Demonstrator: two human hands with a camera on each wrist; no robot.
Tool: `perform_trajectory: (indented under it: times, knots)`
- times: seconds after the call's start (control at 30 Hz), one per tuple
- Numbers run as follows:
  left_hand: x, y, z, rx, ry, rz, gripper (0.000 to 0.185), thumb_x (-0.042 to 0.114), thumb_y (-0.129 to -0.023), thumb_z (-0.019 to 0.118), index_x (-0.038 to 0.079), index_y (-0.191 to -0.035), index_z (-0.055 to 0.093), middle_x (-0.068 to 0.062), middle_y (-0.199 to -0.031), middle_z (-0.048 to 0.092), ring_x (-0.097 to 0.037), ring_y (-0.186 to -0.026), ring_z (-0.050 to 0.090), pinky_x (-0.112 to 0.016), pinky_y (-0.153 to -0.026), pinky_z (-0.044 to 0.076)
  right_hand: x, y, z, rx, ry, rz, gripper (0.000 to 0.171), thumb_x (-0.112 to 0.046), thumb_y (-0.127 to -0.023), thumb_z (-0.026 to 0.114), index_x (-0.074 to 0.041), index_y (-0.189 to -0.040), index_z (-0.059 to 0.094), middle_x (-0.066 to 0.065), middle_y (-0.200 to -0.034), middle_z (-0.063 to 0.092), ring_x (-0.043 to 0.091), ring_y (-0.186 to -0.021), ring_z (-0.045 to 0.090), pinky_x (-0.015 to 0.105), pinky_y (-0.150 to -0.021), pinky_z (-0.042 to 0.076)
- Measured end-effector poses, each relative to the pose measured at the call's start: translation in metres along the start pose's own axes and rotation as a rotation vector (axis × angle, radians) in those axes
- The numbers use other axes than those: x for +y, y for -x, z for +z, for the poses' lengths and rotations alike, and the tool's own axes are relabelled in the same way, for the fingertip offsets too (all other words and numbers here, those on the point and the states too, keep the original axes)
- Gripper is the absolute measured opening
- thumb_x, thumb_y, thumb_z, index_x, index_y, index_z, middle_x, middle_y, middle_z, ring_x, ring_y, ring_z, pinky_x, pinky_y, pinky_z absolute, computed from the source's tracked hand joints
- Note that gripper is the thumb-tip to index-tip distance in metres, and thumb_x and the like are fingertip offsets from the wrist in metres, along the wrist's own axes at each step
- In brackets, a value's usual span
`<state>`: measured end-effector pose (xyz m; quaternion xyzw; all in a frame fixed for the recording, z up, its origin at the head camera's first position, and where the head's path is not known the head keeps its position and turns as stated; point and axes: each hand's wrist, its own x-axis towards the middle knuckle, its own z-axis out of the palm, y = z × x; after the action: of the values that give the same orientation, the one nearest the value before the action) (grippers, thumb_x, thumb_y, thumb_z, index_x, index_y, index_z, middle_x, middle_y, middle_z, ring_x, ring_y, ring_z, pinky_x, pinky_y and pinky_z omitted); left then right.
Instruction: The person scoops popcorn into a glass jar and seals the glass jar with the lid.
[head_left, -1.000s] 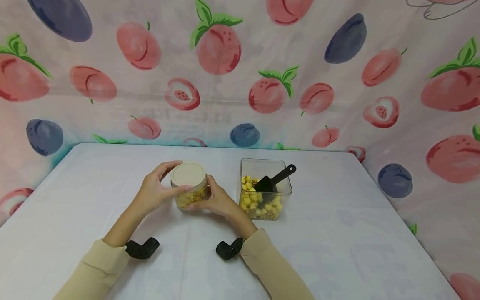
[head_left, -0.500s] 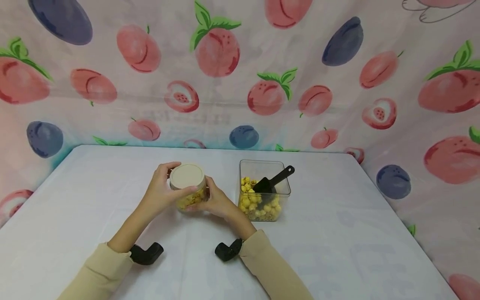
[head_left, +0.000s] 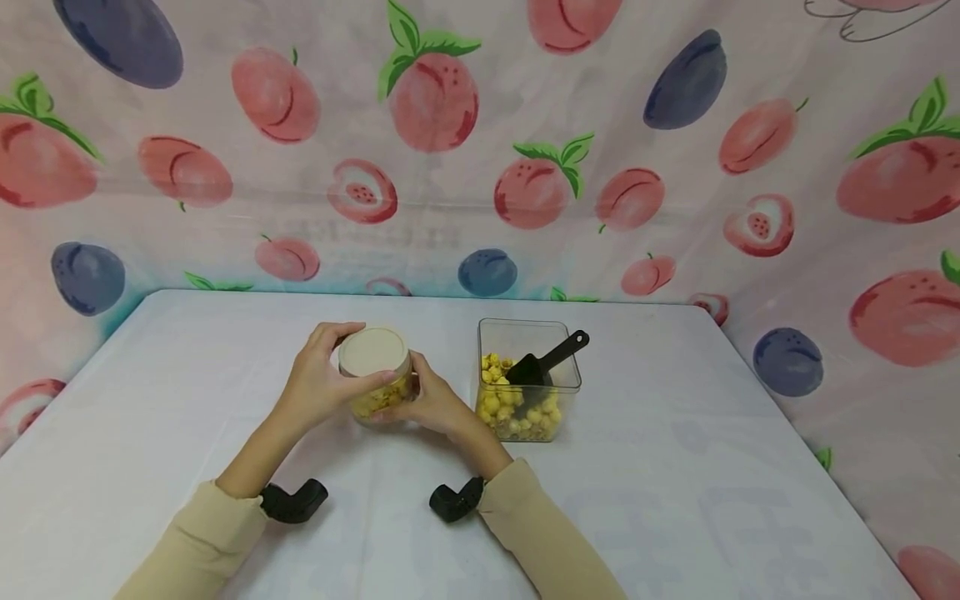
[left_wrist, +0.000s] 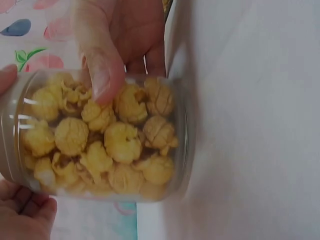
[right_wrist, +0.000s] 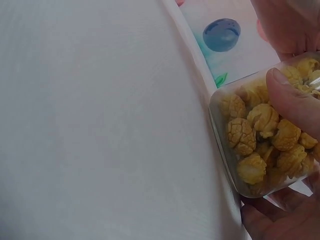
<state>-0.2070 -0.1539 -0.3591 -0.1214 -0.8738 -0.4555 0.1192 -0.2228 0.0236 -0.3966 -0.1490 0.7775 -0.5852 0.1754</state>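
Observation:
A small clear round jar (head_left: 380, 393) of yellow popcorn stands on the white table (head_left: 675, 467), capped with a beige lid (head_left: 372, 352). My left hand (head_left: 321, 385) curls round the lid and the jar's upper rim. My right hand (head_left: 429, 402) grips the jar's body from the right side. In the left wrist view the jar (left_wrist: 100, 135) fills the frame, with fingers on both sides of it. The right wrist view shows the jar (right_wrist: 265, 135) with a thumb across it.
To the right of the jar stands a clear square container (head_left: 527, 388) partly full of popcorn, with a black scoop (head_left: 546, 360) leaning in it. A fruit-print cloth (head_left: 480, 142) hangs behind and to the right of the table.
My left hand has turned slightly round the lid and the jar has shifted a little to the left. The container and the scoop have stayed put.

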Motion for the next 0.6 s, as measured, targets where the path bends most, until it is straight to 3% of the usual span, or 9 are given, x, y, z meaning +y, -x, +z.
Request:
perform_trajectory:
  times: [0.17,0.33,0.43,0.6]
  knots:
    - [-0.009,-0.003,-0.005,-0.078,0.087,0.056,0.072,0.021,-0.072,0.081,0.007,-0.134,0.047,-0.012,-0.128,0.049,-0.03,-0.124,0.044,-0.056,-0.105,0.032,0.001,-0.001,0.0,-0.002,-0.005,0.002,0.091,-0.015,-0.071,0.081,-0.021,-0.144,0.027,0.0,-0.138,0.043,0.02,-0.121,0.045,0.041,-0.103,0.038]
    - [-0.012,-0.001,-0.004,-0.129,0.157,0.031,0.073,0.017,-0.077,0.076,0.007,-0.139,0.04,-0.012,-0.136,0.043,-0.03,-0.131,0.036,-0.057,-0.11,0.023,0.002,-0.001,0.0,-0.006,-0.008,0.005,0.092,-0.014,-0.071,0.081,-0.021,-0.144,0.026,0.001,-0.138,0.043,0.02,-0.122,0.045,0.041,-0.104,0.038]
    - [-0.007,0.002,-0.002,-0.111,0.143,-0.005,0.075,0.019,-0.077,0.076,0.004,-0.139,0.037,-0.016,-0.136,0.04,-0.032,-0.13,0.036,-0.058,-0.108,0.025,0.002,-0.001,0.0,-0.005,-0.007,0.006,0.092,-0.014,-0.071,0.081,-0.02,-0.144,0.025,0.001,-0.139,0.043,0.021,-0.122,0.045,0.041,-0.103,0.039]
    - [0.002,0.006,0.004,-0.012,0.043,-0.049,0.079,0.028,-0.072,0.08,0.0,-0.133,0.039,-0.019,-0.125,0.04,-0.031,-0.117,0.037,-0.052,-0.097,0.034,0.004,-0.003,0.0,-0.01,-0.01,0.002,0.091,-0.014,-0.071,0.081,-0.021,-0.144,0.026,0.0,-0.139,0.042,0.021,-0.122,0.045,0.041,-0.103,0.039]
